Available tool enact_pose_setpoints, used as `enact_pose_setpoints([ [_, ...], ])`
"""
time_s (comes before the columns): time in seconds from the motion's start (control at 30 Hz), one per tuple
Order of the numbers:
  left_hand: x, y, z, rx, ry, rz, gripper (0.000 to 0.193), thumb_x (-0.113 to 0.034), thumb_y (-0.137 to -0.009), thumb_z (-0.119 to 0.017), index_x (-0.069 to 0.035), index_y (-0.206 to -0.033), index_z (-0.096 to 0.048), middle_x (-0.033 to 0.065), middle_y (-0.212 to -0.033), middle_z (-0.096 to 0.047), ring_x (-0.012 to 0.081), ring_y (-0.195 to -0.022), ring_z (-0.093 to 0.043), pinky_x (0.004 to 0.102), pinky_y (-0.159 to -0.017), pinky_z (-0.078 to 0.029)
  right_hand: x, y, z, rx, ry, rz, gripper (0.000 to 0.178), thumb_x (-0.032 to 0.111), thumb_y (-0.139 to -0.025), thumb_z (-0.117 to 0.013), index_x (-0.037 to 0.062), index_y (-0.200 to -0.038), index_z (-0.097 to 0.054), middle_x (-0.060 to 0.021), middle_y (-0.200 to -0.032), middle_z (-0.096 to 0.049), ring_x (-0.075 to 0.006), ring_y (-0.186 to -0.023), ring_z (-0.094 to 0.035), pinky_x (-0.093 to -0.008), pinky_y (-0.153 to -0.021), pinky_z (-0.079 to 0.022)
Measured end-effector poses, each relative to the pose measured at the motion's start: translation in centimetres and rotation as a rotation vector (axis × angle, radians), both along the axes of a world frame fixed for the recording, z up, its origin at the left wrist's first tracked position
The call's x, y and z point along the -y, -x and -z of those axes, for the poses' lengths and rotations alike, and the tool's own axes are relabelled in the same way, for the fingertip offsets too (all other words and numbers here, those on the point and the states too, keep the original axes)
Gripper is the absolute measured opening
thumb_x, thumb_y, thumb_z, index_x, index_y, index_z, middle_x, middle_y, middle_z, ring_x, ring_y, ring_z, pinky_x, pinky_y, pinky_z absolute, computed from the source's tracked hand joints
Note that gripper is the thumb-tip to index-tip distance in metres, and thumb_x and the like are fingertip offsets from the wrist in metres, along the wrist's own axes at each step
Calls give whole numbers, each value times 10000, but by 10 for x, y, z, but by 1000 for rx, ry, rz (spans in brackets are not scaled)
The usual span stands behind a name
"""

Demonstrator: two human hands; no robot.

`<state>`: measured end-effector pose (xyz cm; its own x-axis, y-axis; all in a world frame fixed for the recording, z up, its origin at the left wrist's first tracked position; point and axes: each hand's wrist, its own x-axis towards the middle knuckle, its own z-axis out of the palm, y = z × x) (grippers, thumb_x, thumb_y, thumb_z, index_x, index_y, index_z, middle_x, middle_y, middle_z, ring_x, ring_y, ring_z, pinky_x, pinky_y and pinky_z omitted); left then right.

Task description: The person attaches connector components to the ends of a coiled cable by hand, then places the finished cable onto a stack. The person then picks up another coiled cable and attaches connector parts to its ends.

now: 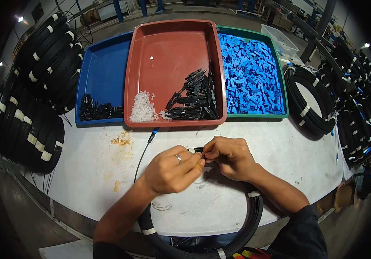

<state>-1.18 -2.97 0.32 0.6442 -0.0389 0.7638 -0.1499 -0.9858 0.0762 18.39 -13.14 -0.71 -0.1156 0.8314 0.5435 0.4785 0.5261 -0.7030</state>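
Note:
My left hand (171, 169), with a ring on one finger, and my right hand (231, 158) meet over the white table. Both are closed, fingertips pinched together on a small dark piece that is too hidden to name. Under them lies a coil of black cable (254, 211), bound with white tape bands, its near side hanging past the table's front edge. From the coil's left side a loose cable end rises to a black connector with a blue tip (152, 136), short of the red tray (164, 47).
The red tray holds white clear pieces (143, 108) and black connector parts (196, 97). Beside it stand a blue tray (103, 64) with black parts and a green tray (254, 115) full of blue clips (250, 73). Cable coils (308, 103) lie right; more are stacked left (25, 129).

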Motion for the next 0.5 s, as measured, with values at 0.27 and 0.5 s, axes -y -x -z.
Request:
enact_pose_setpoints([
  [0.27, -6, 3, 6, 47, 138, 10, 76, -14, -784, -781, -18, -765, -707, 75, -851, -735, 175, -675, -680, 298, -615, -538, -1, 4, -1, 68, -147, 93, 275, -155, -657, -694, -21, -874, -590, -138, -923, -699, -314, -808, -694, -369, -709, -574],
  [0.5, -1, 0, -1, 13, 33, -3, 168, 28, -782, -767, -8, -681, -638, 78, -802, -699, 172, -634, -632, 284, -608, -542, 2, 2, -7, 216, -186, 50, 303, -144, -636, -691, -18, -885, -572, -135, -919, -692, -327, -812, -683, -374, -713, -563],
])
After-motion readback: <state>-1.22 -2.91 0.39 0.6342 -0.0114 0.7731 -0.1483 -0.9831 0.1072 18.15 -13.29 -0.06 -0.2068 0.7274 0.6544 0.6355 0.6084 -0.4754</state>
